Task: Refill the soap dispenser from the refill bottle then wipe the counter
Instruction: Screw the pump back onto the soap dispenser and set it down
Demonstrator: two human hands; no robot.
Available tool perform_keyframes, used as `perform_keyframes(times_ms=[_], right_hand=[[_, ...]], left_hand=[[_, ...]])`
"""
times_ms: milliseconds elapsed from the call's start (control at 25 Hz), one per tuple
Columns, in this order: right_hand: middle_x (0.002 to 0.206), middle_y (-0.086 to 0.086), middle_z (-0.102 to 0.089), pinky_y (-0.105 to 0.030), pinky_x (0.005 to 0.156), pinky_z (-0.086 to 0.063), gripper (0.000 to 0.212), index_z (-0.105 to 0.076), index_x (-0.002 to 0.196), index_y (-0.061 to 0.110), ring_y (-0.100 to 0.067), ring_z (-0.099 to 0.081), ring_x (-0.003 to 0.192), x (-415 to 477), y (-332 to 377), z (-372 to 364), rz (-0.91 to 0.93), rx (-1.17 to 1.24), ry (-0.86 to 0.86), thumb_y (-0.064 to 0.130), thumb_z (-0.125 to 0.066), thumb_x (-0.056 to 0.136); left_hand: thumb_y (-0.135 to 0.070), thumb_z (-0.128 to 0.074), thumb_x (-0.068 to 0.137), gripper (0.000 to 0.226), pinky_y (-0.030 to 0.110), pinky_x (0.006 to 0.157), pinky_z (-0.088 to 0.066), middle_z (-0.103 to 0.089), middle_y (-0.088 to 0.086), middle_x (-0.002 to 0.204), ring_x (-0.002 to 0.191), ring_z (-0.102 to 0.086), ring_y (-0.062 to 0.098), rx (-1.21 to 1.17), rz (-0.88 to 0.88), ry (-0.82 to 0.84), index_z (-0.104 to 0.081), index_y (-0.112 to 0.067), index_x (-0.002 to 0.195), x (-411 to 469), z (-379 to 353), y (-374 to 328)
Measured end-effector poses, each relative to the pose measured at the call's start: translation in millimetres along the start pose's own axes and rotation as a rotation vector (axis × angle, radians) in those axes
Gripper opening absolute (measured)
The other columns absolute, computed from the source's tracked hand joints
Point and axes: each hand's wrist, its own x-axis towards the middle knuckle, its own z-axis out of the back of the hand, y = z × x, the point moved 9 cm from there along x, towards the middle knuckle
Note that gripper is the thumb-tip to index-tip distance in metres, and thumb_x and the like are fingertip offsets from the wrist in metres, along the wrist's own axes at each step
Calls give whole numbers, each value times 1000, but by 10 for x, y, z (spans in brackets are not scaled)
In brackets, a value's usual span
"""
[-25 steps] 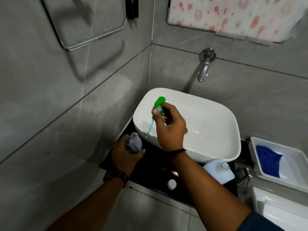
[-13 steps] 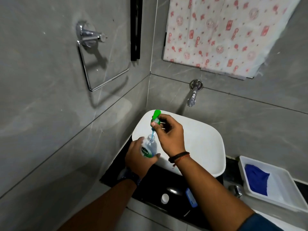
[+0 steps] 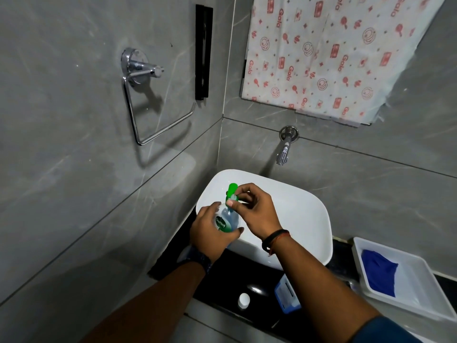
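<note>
Holding the soap dispenser up over the left edge of the basin, the person has the left hand wrapped round the clear body so it can't spin, while the right hand works the green pump at the neck, fingers and thumb pinched narrow on the collar. Can't tell if it's being twisted on or off tbh, the neck is hidden behind the thumb. Keeping it above the basin looks like a sensible call, any drip lands in the bowl and not on the black surface. What's probably the refill bottle sits on that surface near the front edge, just beside a loose white cap, so it seems to be open and easy to knock. Room is tight on the left, the wall is right beside the left wrist, and the tap hangs over the back of the basin. More room to the right, where the blue cloth waits in a white tray for the wipe
</note>
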Motion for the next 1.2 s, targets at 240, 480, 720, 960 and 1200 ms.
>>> perform_keyframes(times_ms=[240,480,720,960,1200], right_hand=[[95,-15,-71,-34,83,-55,23,-55,89,10,-23,-67,97,14,39,-8,10,107,43,-3,-69,78],[94,5,-64,-32,84,-50,48,-50,102,25,-7,-60,93,-7,104,-10,18,-133,17,21,-81,67],[88,7,-62,-27,81,-50,61,-44,113,28,-6,-60,87,-29,165,27,21,-176,-35,22,-83,66],[92,5,-64,-26,81,-50,70,-35,119,32,-6,-61,90,-28,150,52,7,-162,-71,20,-82,68],[96,0,-63,-29,82,-51,76,-32,124,32,-11,-61,93,-37,148,50,5,-171,-59,20,-82,68]], left_hand=[[-36,-90,47,83,33,84,-53,-62,3,115,99,-59,18,-46,9,4,-58,-14,120,47,28,-10],[-35,-88,49,71,28,76,-53,-62,-2,105,92,-59,15,-40,-15,28,-60,-21,112,46,42,-58],[-31,-89,49,73,29,82,-52,-63,1,109,96,-59,16,-47,-19,37,-61,-17,115,64,64,-114],[-30,-89,49,70,29,82,-52,-63,0,107,95,-59,15,-46,-7,26,-62,-18,112,47,97,-152],[-31,-89,49,71,35,83,-53,-63,2,109,98,-60,18,-54,6,29,-62,-17,114,10,104,-167]])
